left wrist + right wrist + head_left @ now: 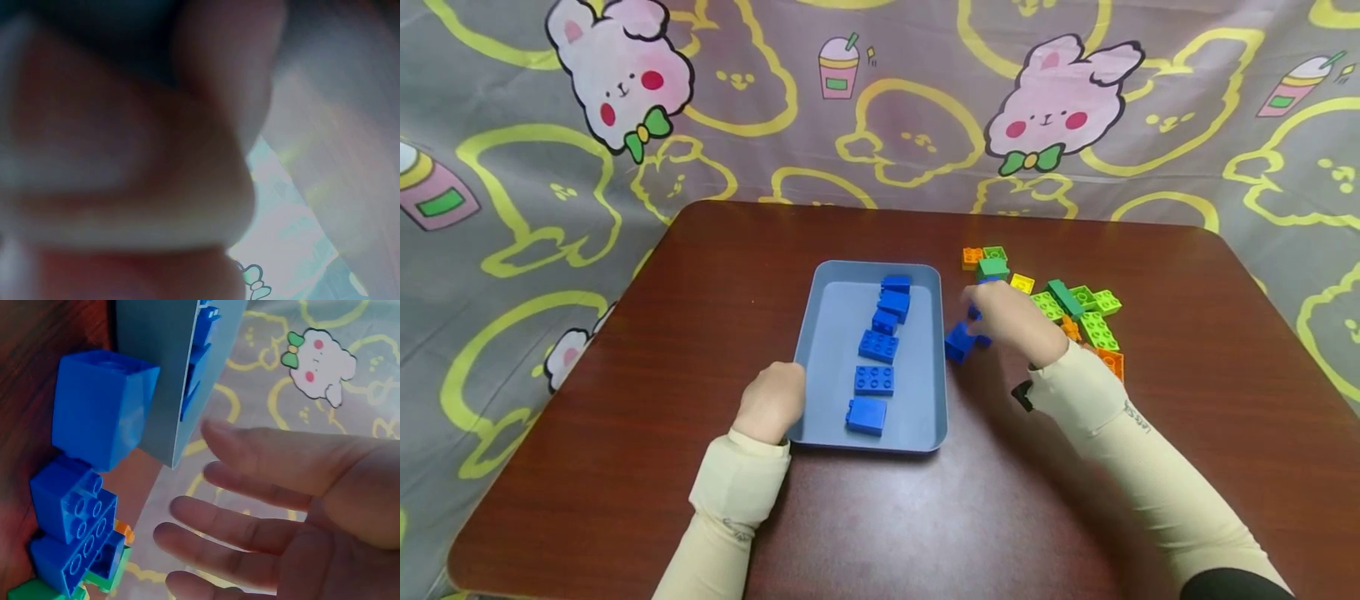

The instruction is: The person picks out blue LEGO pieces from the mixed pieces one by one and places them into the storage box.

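A grey-blue tray point(913, 417) lies on the table with several blue building bricks point(875, 380) in a rough column inside it. At its left rim, near the front corner, my left hand point(772, 402) grips the edge; the left wrist view shows its curled fingers point(137, 212) large and blurred. My right hand point(1011, 321) is over a group of loose blue bricks point(959, 342) just right of the tray. In the right wrist view its fingers point(225, 550) are spread and hold nothing, apart from a blue brick point(100, 412) beside the tray's wall.
Right of the blue bricks lies a pile of green bricks point(1099, 331), orange bricks point(1110, 363) and a yellow brick point(1022, 283). They all rest on a dark red-brown table point(715, 283). Behind it hangs a patterned cloth point(917, 50) with cartoon rabbits.
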A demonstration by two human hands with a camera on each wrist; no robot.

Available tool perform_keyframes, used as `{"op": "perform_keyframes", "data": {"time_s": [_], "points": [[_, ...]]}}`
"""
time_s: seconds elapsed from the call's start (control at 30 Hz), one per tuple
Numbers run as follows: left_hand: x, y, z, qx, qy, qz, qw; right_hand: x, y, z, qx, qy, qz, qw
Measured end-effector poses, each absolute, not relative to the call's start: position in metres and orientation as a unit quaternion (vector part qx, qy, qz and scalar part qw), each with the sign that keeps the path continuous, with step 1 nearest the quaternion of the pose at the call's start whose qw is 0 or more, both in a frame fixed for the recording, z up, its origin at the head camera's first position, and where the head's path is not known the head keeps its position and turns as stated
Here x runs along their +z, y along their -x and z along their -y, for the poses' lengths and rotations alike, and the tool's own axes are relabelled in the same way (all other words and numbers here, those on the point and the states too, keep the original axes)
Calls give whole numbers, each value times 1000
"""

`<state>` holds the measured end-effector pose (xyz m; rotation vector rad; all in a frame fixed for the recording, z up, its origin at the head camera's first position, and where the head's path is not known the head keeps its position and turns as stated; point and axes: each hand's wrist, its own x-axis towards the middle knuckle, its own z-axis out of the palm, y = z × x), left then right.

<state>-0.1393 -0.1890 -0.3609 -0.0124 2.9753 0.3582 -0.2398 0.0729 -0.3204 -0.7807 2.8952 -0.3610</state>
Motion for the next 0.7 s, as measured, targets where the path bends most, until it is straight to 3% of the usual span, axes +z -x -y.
{"op": "perform_keyframes", "data": {"time_s": [0.23, 0.7], "points": [[-361, 139, 189, 120, 3, -990, 75, -331, 228, -77, -130, 231, -959, 100], [-361, 138, 188, 119, 7, -991, 68, -356, 223, -81, -174, 239, -953, 60]]}}
